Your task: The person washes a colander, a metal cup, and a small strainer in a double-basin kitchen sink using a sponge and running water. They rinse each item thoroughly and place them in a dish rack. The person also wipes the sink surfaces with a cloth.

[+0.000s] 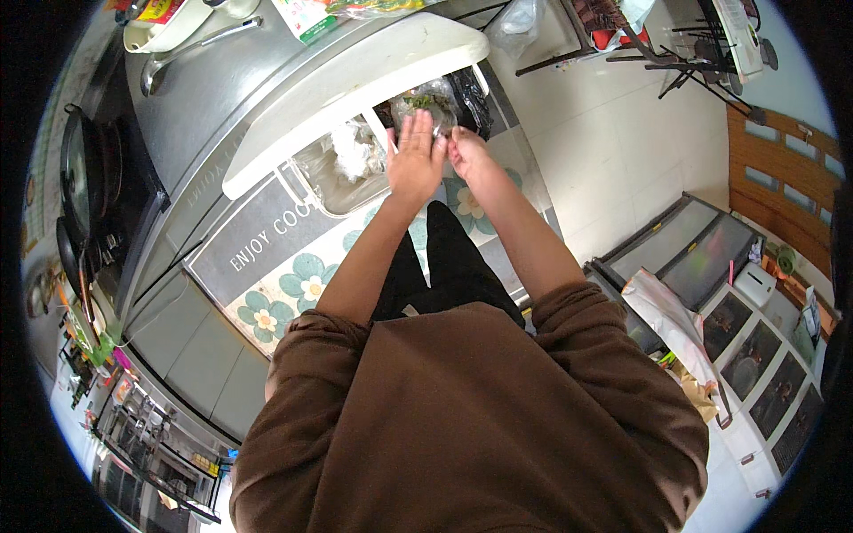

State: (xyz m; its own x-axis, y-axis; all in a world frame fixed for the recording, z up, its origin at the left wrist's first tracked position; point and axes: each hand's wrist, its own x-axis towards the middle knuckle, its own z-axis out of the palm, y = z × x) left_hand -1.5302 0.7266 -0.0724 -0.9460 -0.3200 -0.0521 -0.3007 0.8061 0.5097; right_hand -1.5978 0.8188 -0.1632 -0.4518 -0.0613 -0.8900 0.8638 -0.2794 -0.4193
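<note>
Under a metal counter stands a white two-compartment bin [283, 183] with its long white lid [373, 60] raised. My left hand [414, 163] reaches flat, fingers extended, over the right compartment, against a clear plastic bag [443, 110] with green scraps inside. Beside it, my right hand [466, 150] has its fingers curled at the near edge of that bag, apparently pinching the plastic. A black plastic bag [474, 100] lies at the compartment's right side. Crumpled white plastic and tissue [353, 150] fill part of the left compartment.
A ladle [193, 53] and a white basin [166, 33] sit on the metal counter [220, 80]. Dark pans [83, 173] stand on the left. Below the bin lies a floral kitchen mat [293, 286]. A dark-framed cabinet [673, 246] stands on the right, and metal chair legs [693, 73] are at upper right.
</note>
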